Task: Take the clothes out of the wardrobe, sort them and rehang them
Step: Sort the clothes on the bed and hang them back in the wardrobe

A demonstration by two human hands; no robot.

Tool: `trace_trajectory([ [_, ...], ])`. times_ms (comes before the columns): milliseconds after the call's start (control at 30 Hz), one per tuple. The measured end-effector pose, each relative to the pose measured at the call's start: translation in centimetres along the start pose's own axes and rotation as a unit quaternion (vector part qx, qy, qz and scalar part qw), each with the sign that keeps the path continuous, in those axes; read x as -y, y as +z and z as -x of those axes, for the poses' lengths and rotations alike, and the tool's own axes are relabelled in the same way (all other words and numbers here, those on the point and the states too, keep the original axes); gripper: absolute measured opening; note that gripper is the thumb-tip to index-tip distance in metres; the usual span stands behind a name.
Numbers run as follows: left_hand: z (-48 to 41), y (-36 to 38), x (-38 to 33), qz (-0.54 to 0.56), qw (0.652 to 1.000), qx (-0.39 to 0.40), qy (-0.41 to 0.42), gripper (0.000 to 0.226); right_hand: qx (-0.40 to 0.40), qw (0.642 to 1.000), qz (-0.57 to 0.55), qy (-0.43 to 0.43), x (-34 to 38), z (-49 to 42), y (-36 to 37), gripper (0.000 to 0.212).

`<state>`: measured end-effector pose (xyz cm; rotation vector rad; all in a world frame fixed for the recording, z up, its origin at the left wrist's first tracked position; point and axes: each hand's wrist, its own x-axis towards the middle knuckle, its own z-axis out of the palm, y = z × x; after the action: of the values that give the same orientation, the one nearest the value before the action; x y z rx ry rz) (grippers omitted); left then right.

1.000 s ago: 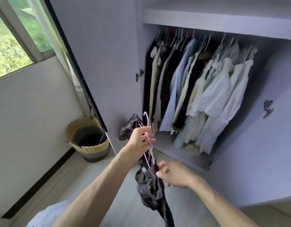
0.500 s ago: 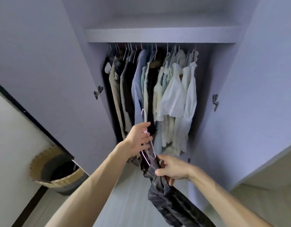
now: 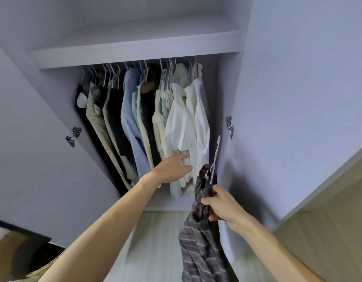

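1. A head-worn camera looks up into an open wardrobe (image 3: 223, 94). Under its shelf (image 3: 135, 50), a row of hanging clothes (image 3: 139, 119) runs from the left wall almost to the right wall. Dark pieces hang at the left end, pale blue in the middle and white shirts (image 3: 188, 123) at the right end.
2. The right hand (image 3: 221, 206), low in front of the wardrobe's right edge, is closed around a dark plaid garment (image 3: 200, 245) and bunches its upper part in the fingers. The rest of the cloth hangs down over the floor (image 3: 155, 241) and out of the bottom of the view.
3. A pale lilac hanger (image 3: 215, 153) rises from the top of that garment, with its hook pointing up beside the wardrobe's right wall. The hook rests on nothing. The garment is outside the wardrobe, carried by the hand alone.
4. The left hand (image 3: 172, 168) holds nothing. Its fingers stretch forward at the lower hems of the white shirts, but it is not clear whether they touch the cloth.
5. The step in hand looks like rehanging. The plaid garment seems ready to go back, and the free hand appears set to push the white shirts aside.
6. The next move calls for a gap at the right end of the row. The hook must also be lifted high, because the rail is hidden behind the shelf's front edge.
7. The right hand grips cloth rather than the hanger, so the hanger may tilt or slip. A hold on its neck would likely be steadier.
8. A woven basket (image 3: 17, 259) sits at the bottom left corner of the view.
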<state>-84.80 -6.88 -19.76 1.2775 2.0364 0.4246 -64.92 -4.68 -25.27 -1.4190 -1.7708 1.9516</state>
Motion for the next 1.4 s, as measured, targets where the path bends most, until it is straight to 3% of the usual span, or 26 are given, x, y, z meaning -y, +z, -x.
trace_trajectory([
  [167,-5.1,-3.5,0.1,-0.148,0.987,-0.012,0.069,0.062,-0.079,0.996,0.022,-0.029,2.9,-2.8,-0.4,0.006],
  [300,-8.9,-6.8,-0.3,-0.309,0.941,-0.067,0.121,0.065,-0.135,0.987,0.073,-0.049,5.6,-5.1,-0.9,0.013],
  [467,-12.8,-8.7,-1.1,-0.392,0.901,-0.094,0.162,0.069,-0.201,0.970,0.116,-0.076,9.0,-8.1,-1.7,0.008],
  [700,-19.5,-9.4,-2.8,-0.443,0.873,-0.119,0.164,0.091,-0.206,0.959,0.175,-0.086,12.0,-13.3,-3.2,0.008],
  [833,-23.4,-9.8,-4.1,-0.435,0.888,-0.103,0.107,0.095,-0.197,0.965,0.143,-0.097,12.3,-16.5,-4.1,0.006],
  [1067,-27.6,-11.1,-4.9,-0.515,0.844,-0.101,0.109,0.066,-0.201,0.968,0.107,-0.106,13.1,-20.8,-6.4,0.010],
  [1233,-28.3,-13.6,-0.8,-0.505,0.852,-0.115,0.070,0.063,-0.243,0.953,0.131,-0.123,16.5,-23.2,-8.2,0.005],
  [1400,-27.2,-14.7,1.1,-0.470,0.871,-0.116,0.080,0.068,-0.259,0.938,0.146,-0.177,21.6,-25.1,-8.9,0.003],
])
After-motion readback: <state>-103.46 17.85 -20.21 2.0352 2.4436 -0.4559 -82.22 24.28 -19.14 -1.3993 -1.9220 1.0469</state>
